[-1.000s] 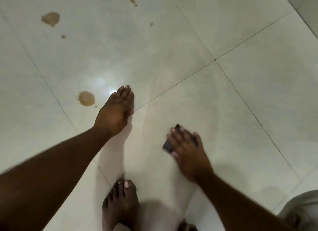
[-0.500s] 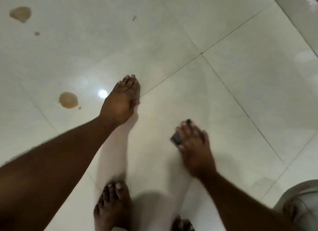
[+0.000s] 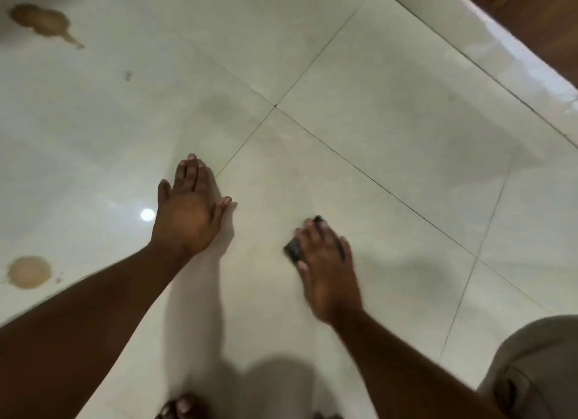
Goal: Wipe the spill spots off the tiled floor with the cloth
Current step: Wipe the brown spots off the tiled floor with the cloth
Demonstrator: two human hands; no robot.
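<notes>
The right hand [image 3: 325, 268] presses what looks like a dark cloth [image 3: 294, 251] flat on the tiled floor [image 3: 391, 131]; the left hand [image 3: 187, 212] rests spread, empty, near a brown spill spot [image 3: 28, 271].

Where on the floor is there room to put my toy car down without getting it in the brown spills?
The pale tiles right of the right hand and its dark cloth, up to the wooden edge, show no spills. Left is messier: a round brown spot by the left hand's forearm and a bigger splash top left.
</notes>
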